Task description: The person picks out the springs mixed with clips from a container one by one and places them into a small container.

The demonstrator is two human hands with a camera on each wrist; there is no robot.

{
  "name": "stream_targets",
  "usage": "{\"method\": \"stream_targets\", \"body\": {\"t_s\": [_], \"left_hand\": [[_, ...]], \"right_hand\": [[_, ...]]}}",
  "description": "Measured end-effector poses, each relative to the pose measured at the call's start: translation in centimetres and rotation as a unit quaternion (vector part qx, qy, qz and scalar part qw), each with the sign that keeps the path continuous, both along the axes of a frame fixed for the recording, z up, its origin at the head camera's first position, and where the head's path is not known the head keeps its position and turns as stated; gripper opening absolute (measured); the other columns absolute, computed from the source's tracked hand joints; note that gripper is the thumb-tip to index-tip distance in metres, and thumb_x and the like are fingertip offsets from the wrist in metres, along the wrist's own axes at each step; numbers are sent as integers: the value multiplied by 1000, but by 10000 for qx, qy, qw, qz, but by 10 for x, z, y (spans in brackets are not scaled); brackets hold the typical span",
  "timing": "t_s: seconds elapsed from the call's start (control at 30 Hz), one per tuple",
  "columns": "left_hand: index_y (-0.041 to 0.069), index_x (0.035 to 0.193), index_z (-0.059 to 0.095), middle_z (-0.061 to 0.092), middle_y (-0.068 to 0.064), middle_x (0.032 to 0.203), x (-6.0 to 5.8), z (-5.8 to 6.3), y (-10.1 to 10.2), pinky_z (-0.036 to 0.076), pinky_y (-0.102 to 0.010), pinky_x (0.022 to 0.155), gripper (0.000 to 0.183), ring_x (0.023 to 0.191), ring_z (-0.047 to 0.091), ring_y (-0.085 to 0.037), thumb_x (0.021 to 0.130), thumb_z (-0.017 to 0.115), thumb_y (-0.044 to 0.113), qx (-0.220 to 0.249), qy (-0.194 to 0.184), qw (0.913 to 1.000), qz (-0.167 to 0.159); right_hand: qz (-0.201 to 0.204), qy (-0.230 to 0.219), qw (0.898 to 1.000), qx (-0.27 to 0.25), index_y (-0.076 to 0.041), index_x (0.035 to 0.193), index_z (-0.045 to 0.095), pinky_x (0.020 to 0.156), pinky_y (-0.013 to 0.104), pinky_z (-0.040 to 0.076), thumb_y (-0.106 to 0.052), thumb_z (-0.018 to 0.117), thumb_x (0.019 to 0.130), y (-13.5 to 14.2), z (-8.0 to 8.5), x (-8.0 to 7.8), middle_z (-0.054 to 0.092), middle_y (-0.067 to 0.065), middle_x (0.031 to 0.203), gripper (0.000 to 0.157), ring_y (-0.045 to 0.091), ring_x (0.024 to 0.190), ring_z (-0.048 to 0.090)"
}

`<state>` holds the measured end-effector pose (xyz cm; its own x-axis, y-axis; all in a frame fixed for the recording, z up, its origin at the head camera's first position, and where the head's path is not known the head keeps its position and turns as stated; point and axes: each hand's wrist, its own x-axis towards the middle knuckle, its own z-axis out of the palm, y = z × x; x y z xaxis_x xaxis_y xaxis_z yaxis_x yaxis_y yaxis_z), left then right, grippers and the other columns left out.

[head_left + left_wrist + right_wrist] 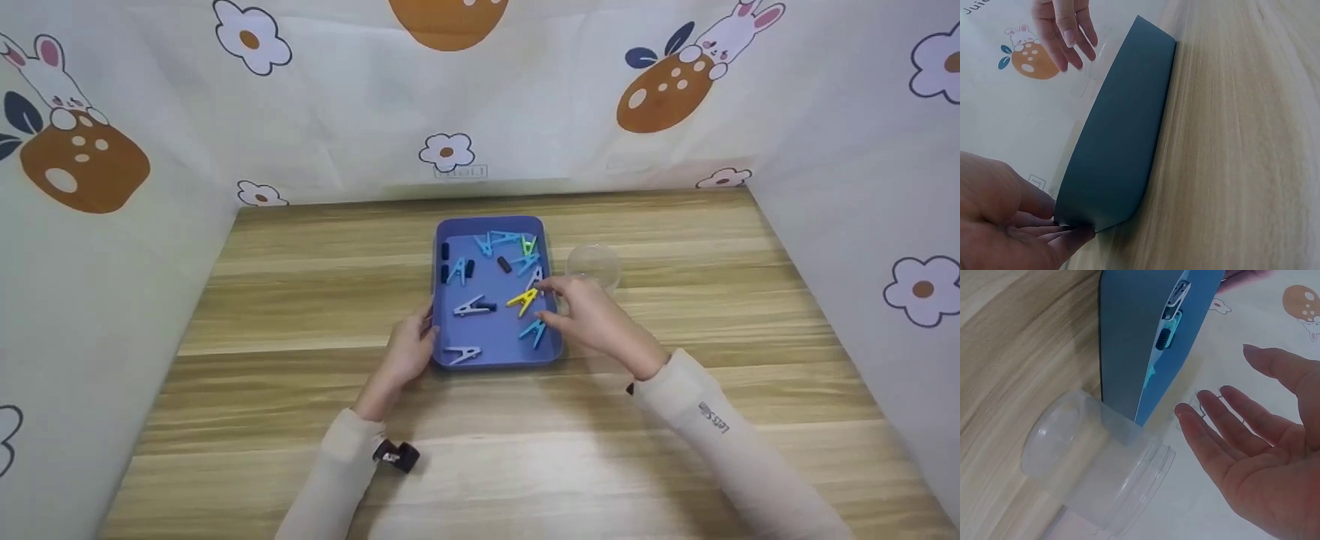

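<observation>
A blue rectangular tray [493, 361] holds several small plastic clips. Its near left side is gripped by my left hand [409, 346]; in the left wrist view, thumb and fingers [1075, 243] are at the tray's corner. Over the right side, my right hand [592, 319] hovers with spread, slightly bent fingers, nothing between them. Nearest to it are a yellow clip [523, 301] and a blue clip [534, 332]. Grey clips [465, 354] lie at the near left, more blue clips [460, 271] farther back, and a green clip [529, 245] in the far right corner.
A clear plastic jar [1092, 461] stands on the wooden table [315, 300] just right of the tray, partly behind my right hand in the head view. Small black pieces [504, 264] lie among the clips. Printed sheets [352, 97] wall off the table's back and sides.
</observation>
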<state>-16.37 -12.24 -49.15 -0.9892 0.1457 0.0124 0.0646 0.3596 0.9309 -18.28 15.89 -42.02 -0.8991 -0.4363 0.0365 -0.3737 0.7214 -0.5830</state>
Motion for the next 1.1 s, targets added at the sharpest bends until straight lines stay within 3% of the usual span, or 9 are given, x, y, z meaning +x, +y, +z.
{"method": "stream_targets", "body": {"t_s": [0.37,0.53,0.8,1.1], "left_hand": [[-24,150,34,43,-43,152,-1,1,-2,45,-54,119,52,140,48,-54,99,44,-17,61,-4,10000,75],[-22,152,34,42,-41,153,1,-1,0,43,-54,120,53,142,47,-52,101,43,-16,26,-74,10000,51],[-22,153,32,40,-41,155,2,1,2,40,-54,122,53,145,44,-52,101,43,-15,-22,-143,9999,18],[-24,152,32,39,-43,155,2,1,1,44,-55,119,54,141,46,-54,99,43,-17,19,46,10000,2]], "right_hand": [[196,-308,9987,359,8,135,66,106,50,59,-12,76,97,-11,7,-14,69,24,135,45,37,126,66],[236,-406,9973,571,8,131,69,99,48,63,-13,76,97,-15,3,-18,71,25,131,41,37,120,69],[433,-581,9950,688,8,128,71,104,48,60,-11,74,98,-24,-5,-21,72,24,129,36,37,122,68],[713,-456,9924,898,8,130,69,104,47,61,-12,73,99,-36,-10,-30,72,23,130,37,36,122,69]]}}
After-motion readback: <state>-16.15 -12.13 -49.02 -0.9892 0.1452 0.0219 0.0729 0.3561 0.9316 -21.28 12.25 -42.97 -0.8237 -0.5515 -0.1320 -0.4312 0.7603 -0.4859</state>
